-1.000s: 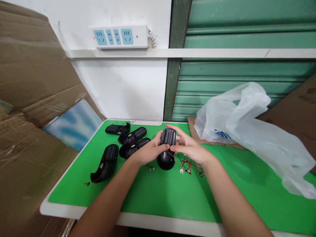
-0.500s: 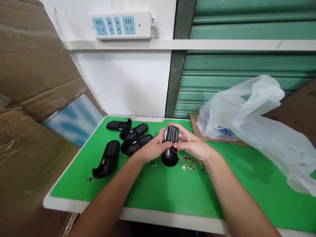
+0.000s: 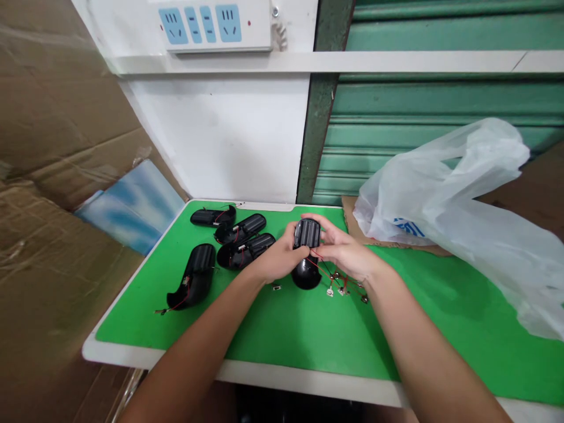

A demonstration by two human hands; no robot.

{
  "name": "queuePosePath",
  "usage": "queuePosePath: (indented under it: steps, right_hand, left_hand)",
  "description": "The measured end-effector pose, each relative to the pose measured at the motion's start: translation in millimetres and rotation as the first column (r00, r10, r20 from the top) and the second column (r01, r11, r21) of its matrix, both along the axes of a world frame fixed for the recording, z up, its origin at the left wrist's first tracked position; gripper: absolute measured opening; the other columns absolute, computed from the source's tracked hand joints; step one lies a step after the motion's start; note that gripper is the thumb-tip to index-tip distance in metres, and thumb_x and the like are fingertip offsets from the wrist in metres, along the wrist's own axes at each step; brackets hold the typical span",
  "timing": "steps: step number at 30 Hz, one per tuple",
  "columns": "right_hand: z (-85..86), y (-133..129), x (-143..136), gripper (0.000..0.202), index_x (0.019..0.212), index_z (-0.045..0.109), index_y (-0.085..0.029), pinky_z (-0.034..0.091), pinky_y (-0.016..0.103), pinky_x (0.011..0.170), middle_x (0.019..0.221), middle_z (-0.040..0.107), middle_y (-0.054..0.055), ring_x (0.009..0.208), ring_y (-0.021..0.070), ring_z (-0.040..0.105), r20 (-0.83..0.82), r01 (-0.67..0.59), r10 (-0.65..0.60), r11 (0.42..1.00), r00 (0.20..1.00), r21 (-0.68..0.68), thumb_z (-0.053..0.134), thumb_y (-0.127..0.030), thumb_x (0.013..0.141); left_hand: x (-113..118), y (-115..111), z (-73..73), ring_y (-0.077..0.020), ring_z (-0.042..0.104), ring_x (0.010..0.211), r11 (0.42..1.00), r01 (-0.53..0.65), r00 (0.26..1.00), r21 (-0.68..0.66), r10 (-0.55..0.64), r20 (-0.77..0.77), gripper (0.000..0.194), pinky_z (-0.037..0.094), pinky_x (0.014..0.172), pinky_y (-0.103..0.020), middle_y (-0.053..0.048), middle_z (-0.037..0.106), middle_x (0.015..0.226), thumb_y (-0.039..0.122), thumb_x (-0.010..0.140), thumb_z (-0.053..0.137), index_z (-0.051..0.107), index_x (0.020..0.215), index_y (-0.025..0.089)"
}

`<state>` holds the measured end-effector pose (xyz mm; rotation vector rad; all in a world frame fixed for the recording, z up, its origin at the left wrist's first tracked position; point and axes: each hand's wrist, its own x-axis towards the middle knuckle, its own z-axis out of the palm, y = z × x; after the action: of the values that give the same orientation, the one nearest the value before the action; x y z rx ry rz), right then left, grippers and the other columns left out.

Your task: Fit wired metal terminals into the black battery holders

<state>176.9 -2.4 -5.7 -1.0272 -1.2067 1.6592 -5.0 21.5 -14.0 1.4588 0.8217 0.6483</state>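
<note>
A black plastic housing [image 3: 307, 271] with a ribbed upper part and a smooth rounded lower end is held over the green mat. My left hand [image 3: 282, 254] grips its left side, thumb pressed at the middle where thin red and black wires come out. On the other side, my right hand [image 3: 342, 249] is closed around the right edge, thumb and finger by the wires. Beneath the right hand lie several small metal contact pieces [image 3: 341, 290] on red wires. Left of the housing, a tiny switch-like part [image 3: 276, 288] lies on the mat.
Several similar black housings [image 3: 198, 273] with wires lie on the left of the green mat [image 3: 282, 335]. A white plastic bag [image 3: 414, 194] rests on cardboard [image 3: 352, 214] at the right. Cardboard [image 3: 53, 147] stands along the left. A power strip [image 3: 215, 26] is on the wall.
The view has tilted slightly down, so the wall and table sit higher in the picture. Both hands keep hold of the housing with hardly any shift.
</note>
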Motion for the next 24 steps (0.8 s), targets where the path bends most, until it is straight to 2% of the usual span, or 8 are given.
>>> queuePosePath:
  steps: [8, 10, 12, 14, 16, 18, 21, 24]
  right_hand:
    - [-4.6, 2, -2, 0.088, 0.147, 0.047, -0.029, 0.044, 0.023, 0.064, 0.096, 0.066, -0.001, 0.072, 0.0111, 0.056, 0.002, 0.015, -0.015, 1.0, 1.0, 0.005, 0.071, -0.01, 0.065]
    - [-5.4, 2, -1, 0.089, 0.148, 0.047, -0.03, 0.044, 0.023, 0.064, 0.096, 0.066, -0.001, 0.072, 0.0116, 0.057, 0.016, 0.022, -0.022, 1.0, 1.0, -0.005, 0.073, -0.012, 0.066]
    - [-5.1, 2, 1, 0.089, 0.149, 0.048, -0.03, 0.045, 0.024, 0.065, 0.1, 0.067, 0.0, 0.075, 0.0128, 0.058, 0.025, 0.03, -0.03, 1.0, 0.999, -0.01, 0.074, -0.013, 0.066]
    - [-3.6, 2, 3, 0.088, 0.149, 0.05, -0.029, 0.044, 0.024, 0.066, 0.102, 0.068, 0.001, 0.078, 0.0137, 0.058, 0.01, 0.04, -0.04, 0.999, 0.999, -0.023, 0.075, -0.013, 0.066]
    - [-1.6, 2, 4, 0.085, 0.148, 0.052, -0.028, 0.041, 0.024, 0.064, 0.101, 0.068, 0.001, 0.076, 0.0131, 0.055, -0.039, 0.054, -0.055, 0.998, 0.998, -0.038, 0.072, -0.014, 0.067]
    - [-0.3, 3, 4, 0.082, 0.147, 0.054, -0.027, 0.039, 0.024, 0.062, 0.102, 0.069, 0.001, 0.071, 0.0121, 0.051, -0.095, 0.071, -0.075, 0.996, 0.993, -0.044, 0.069, -0.015, 0.068]
    - [-1.4, 6, 1, 0.074, 0.145, 0.057, -0.025, 0.036, 0.023, 0.058, 0.098, 0.07, 0.0, 0.066, 0.0111, 0.048, -0.122, 0.118, -0.124, 0.991, 0.985, -0.059, 0.068, -0.02, 0.071]
    - [-5.5, 10, -2, 0.062, 0.136, 0.064, -0.022, 0.035, 0.022, 0.056, 0.097, 0.071, 0.0, 0.066, 0.0108, 0.051, -0.102, 0.17, -0.176, 0.983, 0.979, -0.066, 0.07, -0.025, 0.074]
  left_hand:
    - [0, 1, -6.1, -0.0207, 0.056, 0.106, 0.999, -0.029, 1.0, 0.024, 0.029, 0.007, 0.058, 0.044, 0.097, -0.034, -0.006, 0.059, 0.114, 0.023, 0.088, 0.062, 0.039, 0.141, 0.016]
    - [1, 2, -7.3, -0.0198, 0.058, 0.102, 0.999, -0.044, 0.998, -0.031, 0.045, 0.041, 0.061, 0.045, 0.093, -0.032, -0.005, 0.06, 0.111, 0.021, 0.084, 0.063, 0.04, 0.14, 0.017]
    - [2, 4, -6.7, -0.0192, 0.06, 0.097, 0.986, -0.047, 0.991, -0.158, 0.066, 0.113, 0.063, 0.046, 0.088, -0.031, -0.004, 0.062, 0.108, 0.021, 0.08, 0.062, 0.041, 0.139, 0.018]
    - [3, 4, -4.0, -0.0196, 0.062, 0.092, 0.954, -0.018, 0.974, -0.298, 0.084, 0.212, 0.062, 0.047, 0.081, -0.03, -0.003, 0.064, 0.105, 0.025, 0.077, 0.06, 0.042, 0.136, 0.02]
    - [3, 4, -0.1, -0.0205, 0.064, 0.089, 0.927, 0.018, 0.95, -0.374, 0.102, 0.297, 0.059, 0.047, 0.075, -0.029, -0.004, 0.065, 0.104, 0.028, 0.075, 0.057, 0.045, 0.131, 0.021]
    - [2, 3, 3.4, -0.0203, 0.065, 0.088, 0.92, 0.029, 0.931, -0.392, 0.118, 0.345, 0.057, 0.047, 0.073, -0.029, -0.004, 0.066, 0.104, 0.027, 0.074, 0.058, 0.046, 0.129, 0.021]
    - [4, 1, 4.3, -0.0183, 0.066, 0.085, 0.919, 0.021, 0.926, -0.394, 0.13, 0.354, 0.064, 0.048, 0.076, -0.028, -0.004, 0.068, 0.105, 0.024, 0.076, 0.062, 0.043, 0.136, 0.021]
    - [6, 0, 0.2, -0.0191, 0.069, 0.09, 0.928, 0.034, 0.928, -0.371, 0.109, 0.356, 0.073, 0.05, 0.081, -0.029, -0.005, 0.069, 0.11, 0.023, 0.079, 0.067, 0.038, 0.146, 0.022]
